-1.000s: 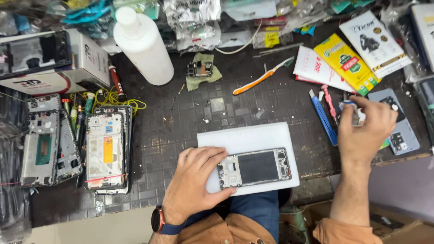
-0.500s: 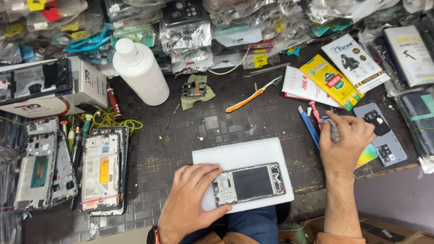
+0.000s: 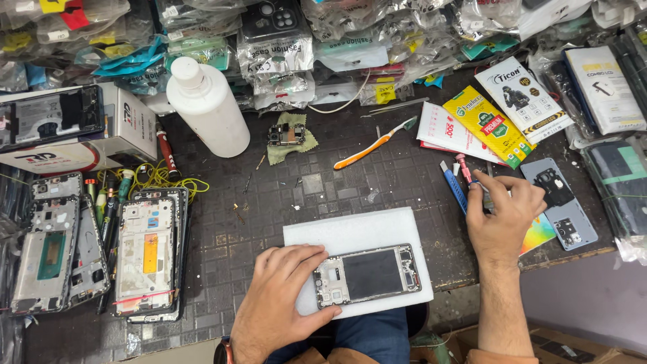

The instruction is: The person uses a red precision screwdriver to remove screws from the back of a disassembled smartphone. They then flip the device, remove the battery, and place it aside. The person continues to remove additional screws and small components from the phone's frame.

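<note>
- The left hand (image 3: 280, 296) lay flat at about 7 o'clock of the bench, with the fingers spread and the fingertips pressing on the left end of the phone frame (image 3: 367, 275); it steadied the frame and did not grip it.
- The frame rested on a white pad (image 3: 350, 236) at 6 o'clock, near the bench edge, with its open inside facing up.
- The right hand (image 3: 502, 216) was at 3 o'clock, fingers curled over the small tools (image 3: 465, 172) beside the blue back cover (image 3: 563, 202). I could not tell if the fingers had closed on one tool, because the hand hid them.
- In my judgement, the frame could slide off the pad toward the lap, because only the fingertips kept it and the pad was so close to the edge.
- Loose screws (image 3: 237, 214) lay on the mat at about 9 o'clock of the pad; a sleeve or wrist could sweep them away.
- The surface was a dark grid mat (image 3: 337, 182), worn and dusty.
- A white bottle (image 3: 209, 111) stood at 11 o'clock, a toothbrush (image 3: 374, 145) lay at 12 o'clock, other phone frames (image 3: 145, 253) lay at 9 o'clock, and bagged parts (image 3: 350, 34) crowded the far side.
</note>
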